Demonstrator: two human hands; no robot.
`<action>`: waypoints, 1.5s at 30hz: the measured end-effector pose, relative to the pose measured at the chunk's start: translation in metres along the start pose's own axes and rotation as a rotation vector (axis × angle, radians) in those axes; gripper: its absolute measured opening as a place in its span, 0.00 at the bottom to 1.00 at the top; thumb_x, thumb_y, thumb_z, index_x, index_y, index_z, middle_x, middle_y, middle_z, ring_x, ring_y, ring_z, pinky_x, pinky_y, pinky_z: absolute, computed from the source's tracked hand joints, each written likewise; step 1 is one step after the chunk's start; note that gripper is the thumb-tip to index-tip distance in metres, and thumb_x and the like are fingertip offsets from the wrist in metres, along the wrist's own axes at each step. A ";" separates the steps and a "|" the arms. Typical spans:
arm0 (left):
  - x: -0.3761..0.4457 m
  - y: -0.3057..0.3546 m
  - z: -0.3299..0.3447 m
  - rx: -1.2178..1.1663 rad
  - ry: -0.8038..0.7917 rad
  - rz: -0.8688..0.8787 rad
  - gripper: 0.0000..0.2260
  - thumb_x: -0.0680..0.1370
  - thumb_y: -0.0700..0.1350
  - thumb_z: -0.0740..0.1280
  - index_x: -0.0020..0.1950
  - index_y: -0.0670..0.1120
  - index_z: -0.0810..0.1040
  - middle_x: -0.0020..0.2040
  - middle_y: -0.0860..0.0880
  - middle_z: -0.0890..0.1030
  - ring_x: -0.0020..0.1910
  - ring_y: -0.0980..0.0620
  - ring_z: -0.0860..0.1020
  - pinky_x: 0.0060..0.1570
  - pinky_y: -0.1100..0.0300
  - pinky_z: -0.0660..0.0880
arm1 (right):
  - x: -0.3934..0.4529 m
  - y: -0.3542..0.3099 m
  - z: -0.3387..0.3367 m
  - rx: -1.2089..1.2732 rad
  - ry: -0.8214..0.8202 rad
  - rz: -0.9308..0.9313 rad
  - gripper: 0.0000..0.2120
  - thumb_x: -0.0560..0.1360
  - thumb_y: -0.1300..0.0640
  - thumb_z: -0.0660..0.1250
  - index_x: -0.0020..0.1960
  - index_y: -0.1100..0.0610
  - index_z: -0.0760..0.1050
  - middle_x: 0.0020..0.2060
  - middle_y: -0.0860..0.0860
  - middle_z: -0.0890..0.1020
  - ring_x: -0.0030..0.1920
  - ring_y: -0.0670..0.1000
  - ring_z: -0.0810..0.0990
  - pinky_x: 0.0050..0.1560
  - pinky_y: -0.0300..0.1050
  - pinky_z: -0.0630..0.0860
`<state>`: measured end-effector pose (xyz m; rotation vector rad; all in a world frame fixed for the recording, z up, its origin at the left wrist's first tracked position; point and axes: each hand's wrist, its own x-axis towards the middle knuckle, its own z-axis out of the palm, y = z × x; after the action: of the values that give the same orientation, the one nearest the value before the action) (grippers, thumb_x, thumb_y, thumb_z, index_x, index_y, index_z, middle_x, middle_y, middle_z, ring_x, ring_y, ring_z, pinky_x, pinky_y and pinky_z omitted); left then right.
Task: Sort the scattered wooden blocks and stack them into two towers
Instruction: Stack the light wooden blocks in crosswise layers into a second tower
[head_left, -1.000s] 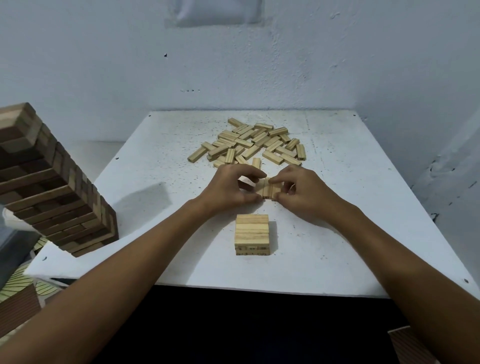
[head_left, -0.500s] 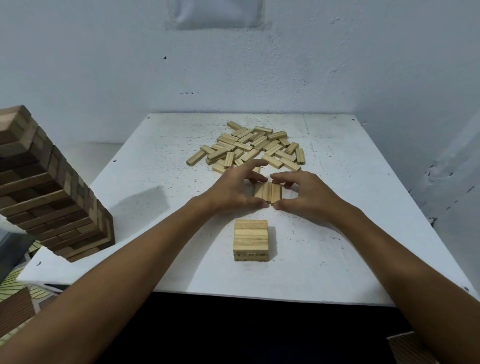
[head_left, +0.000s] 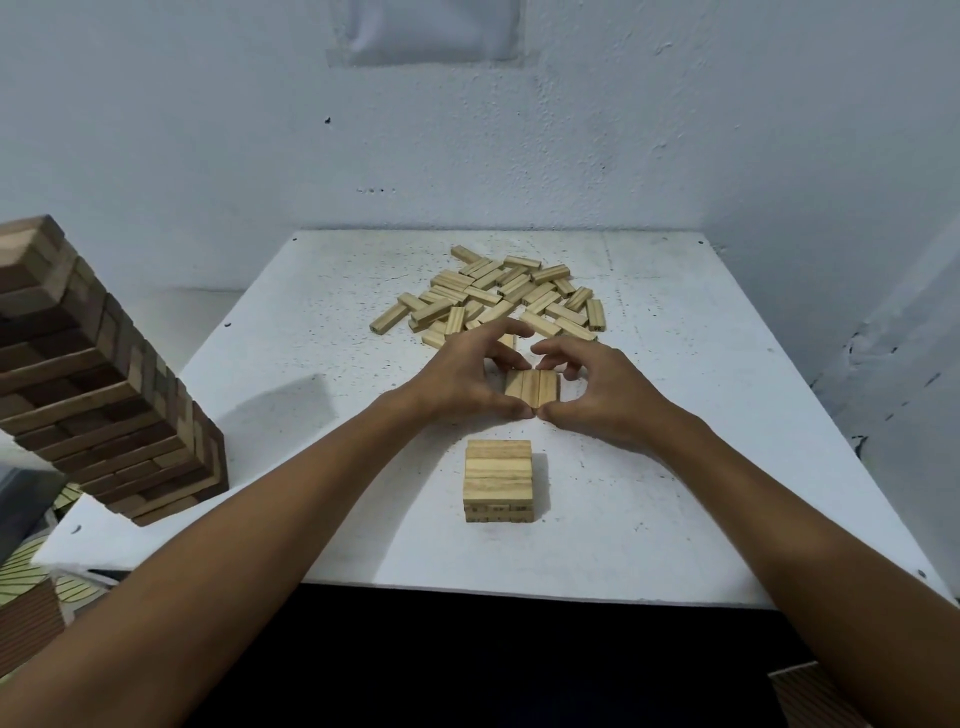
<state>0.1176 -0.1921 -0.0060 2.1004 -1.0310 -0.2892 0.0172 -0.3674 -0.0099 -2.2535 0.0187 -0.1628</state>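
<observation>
You are cupping a row of three pale blocks (head_left: 532, 387) on the table (head_left: 311, 364), your left hand (head_left: 462, 376) and right hand (head_left: 602, 395) both curling fingers and thumbs round it, squeezing it square. It is sitting between the loose pile (head_left: 498, 296) and the short pale stack (head_left: 498, 480). Uneven pressure while lifting is likely to be splaying the row, dropping a block onto that stack.

A single head-worn view looks forward and down from above the white table's (head_left: 675, 519) near edge, close over it, facing the far wall (head_left: 623, 130) behind the table.
</observation>
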 end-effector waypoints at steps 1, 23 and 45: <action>0.000 0.001 -0.001 0.003 -0.003 0.000 0.37 0.62 0.44 0.82 0.67 0.48 0.70 0.53 0.49 0.82 0.52 0.60 0.78 0.39 0.76 0.69 | 0.000 0.000 0.000 -0.005 -0.005 -0.012 0.30 0.65 0.59 0.76 0.65 0.48 0.72 0.53 0.45 0.78 0.52 0.45 0.74 0.48 0.38 0.72; -0.086 0.042 -0.029 -0.035 0.065 0.027 0.33 0.59 0.48 0.82 0.60 0.51 0.72 0.48 0.54 0.85 0.49 0.58 0.79 0.41 0.68 0.70 | -0.048 -0.052 0.009 0.029 -0.098 -0.173 0.28 0.62 0.51 0.74 0.61 0.46 0.72 0.50 0.42 0.78 0.49 0.45 0.73 0.45 0.37 0.71; -0.104 0.045 -0.019 -0.017 0.080 -0.006 0.32 0.62 0.43 0.83 0.59 0.55 0.71 0.50 0.55 0.84 0.52 0.59 0.79 0.42 0.70 0.70 | -0.062 -0.048 0.017 0.001 -0.099 -0.174 0.29 0.62 0.49 0.73 0.62 0.41 0.71 0.51 0.40 0.78 0.51 0.42 0.73 0.48 0.43 0.74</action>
<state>0.0340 -0.1211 0.0267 2.0829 -0.9725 -0.2149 -0.0437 -0.3194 0.0098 -2.2588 -0.2304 -0.1443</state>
